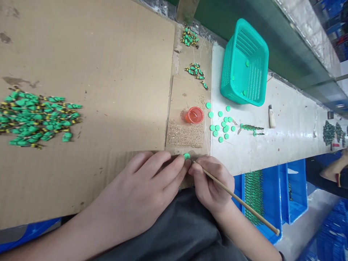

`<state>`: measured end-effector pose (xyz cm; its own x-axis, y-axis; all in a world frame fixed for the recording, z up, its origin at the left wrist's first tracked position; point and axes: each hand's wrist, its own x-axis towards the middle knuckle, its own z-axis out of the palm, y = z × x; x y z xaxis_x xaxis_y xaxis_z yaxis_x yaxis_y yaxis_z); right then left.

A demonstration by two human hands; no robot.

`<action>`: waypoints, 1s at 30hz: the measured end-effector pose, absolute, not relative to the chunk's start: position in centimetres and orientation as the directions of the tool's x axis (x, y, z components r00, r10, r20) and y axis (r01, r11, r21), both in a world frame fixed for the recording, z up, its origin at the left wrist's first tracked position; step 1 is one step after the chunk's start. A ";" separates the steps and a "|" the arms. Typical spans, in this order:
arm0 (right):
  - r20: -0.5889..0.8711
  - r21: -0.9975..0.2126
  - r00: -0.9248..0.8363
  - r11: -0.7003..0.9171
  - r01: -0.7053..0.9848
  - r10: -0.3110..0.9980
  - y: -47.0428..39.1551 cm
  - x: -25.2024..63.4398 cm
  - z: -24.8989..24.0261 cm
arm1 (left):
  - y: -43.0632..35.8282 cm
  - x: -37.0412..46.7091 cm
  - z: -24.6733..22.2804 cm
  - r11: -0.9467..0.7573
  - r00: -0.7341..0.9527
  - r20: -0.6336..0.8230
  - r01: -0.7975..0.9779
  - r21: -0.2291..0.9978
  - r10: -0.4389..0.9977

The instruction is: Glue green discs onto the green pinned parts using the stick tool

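My left hand is at the table's near edge, its fingertips closed on a small green disc. Just right of it, my right hand pinches a thin wooden stick, whose long end slants down to the right; its working tip is close to the disc. Beyond both hands stands a small red cup. Between cup and hands, tiny brown pieces cover a patch of cardboard. Several green discs lie scattered on the pale surface to the right.
A green basket holds a few discs. Green-and-yellow parts are heaped at far left, with smaller piles at the back. A tube lies at right. Blue bins sit below the table edge. Another person's arm shows at far right.
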<state>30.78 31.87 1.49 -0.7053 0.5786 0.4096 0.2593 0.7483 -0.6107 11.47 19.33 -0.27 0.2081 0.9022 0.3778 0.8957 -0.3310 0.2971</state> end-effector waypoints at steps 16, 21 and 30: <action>0.337 -0.814 -0.589 0.542 0.209 0.734 31.5 30.8 1.0 | 19.5 11.4 -0.2 -0.326 0.203 0.391 0.903 0.280 0.898; 0.357 -0.823 -0.578 0.540 0.177 0.734 31.5 30.9 0.6 | 19.5 11.3 0.2 -0.318 0.202 0.360 0.900 0.299 0.911; 0.350 -0.775 -0.612 0.586 0.237 0.710 31.7 30.8 1.1 | 19.3 11.5 0.2 -0.307 0.189 0.351 0.897 0.318 0.917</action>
